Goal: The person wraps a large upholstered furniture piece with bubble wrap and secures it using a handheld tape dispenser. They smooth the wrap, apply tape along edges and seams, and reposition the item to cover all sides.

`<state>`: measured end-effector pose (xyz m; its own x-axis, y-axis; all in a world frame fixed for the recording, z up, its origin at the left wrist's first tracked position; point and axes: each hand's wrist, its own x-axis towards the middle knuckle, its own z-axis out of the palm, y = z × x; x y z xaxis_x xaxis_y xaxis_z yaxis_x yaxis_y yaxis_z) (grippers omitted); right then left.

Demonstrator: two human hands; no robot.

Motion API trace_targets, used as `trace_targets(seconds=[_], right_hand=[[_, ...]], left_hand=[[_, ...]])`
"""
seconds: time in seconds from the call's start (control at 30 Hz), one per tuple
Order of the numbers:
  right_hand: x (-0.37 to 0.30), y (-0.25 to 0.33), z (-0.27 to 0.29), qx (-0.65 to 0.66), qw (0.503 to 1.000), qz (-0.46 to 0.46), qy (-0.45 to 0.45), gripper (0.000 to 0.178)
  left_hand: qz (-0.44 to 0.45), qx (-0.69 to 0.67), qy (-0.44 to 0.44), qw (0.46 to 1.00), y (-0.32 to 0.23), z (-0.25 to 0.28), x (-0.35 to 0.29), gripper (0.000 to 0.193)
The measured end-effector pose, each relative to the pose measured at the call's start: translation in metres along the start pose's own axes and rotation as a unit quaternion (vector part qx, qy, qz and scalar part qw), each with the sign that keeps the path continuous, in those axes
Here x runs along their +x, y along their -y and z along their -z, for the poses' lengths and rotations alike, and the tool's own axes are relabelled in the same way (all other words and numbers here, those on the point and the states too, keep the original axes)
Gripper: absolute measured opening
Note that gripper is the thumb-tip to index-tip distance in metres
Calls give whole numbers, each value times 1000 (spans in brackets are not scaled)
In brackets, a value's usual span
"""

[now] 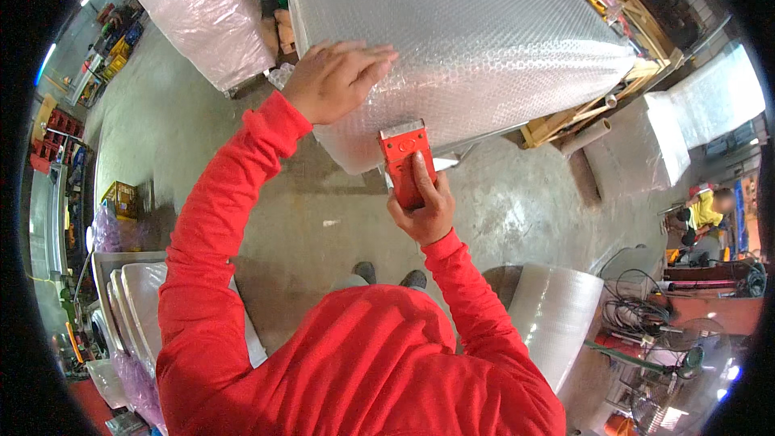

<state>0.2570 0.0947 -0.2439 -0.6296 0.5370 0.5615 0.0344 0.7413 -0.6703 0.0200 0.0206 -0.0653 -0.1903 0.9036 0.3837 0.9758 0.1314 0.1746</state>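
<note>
Red sleeves reach forward: right hand [421, 208] grips a red tape dispenser [408, 161] at the bubble-wrapped block [476, 40], just below the left hand [337, 79], fingers together, flat on it. Wrapping looks nearly complete; sealing remains.

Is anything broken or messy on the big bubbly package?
Nothing looks broken. The bubble-wrapped package looks smooth where the left hand presses it. The right hand holds a red tape dispenser at its lower edge. Only some cables lie tangled at the right.
</note>
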Motion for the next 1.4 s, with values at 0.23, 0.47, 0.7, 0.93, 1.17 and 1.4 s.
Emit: trace_targets(seconds=[0.23,0.47,0.7,0.93,1.17,1.4], right_hand=[[-78,-74,-63,-112,980,-99,131,93],[-76,-114,-105,-140,958,-147,203,94],[-66,-121,-113,-129,962,-111,214,92],[-21,-88,-85,-311,895,-111,299,42],[-79,-65,11,-251,887,-261,287,56],[-132,-35,89,-76,985,-139,66,86]], left_hand=[[16,44,-3,999,-2,-4,-8,38],[13,134,-77,988,-30,9,-8,39],[383,-585,5,715,-110,-134,-111,27],[307,-190,72,930,-17,-297,-117,56],[399,-171,149,889,-25,-299,-99,68],[394,-598,379,586,-66,-252,-86,70]])
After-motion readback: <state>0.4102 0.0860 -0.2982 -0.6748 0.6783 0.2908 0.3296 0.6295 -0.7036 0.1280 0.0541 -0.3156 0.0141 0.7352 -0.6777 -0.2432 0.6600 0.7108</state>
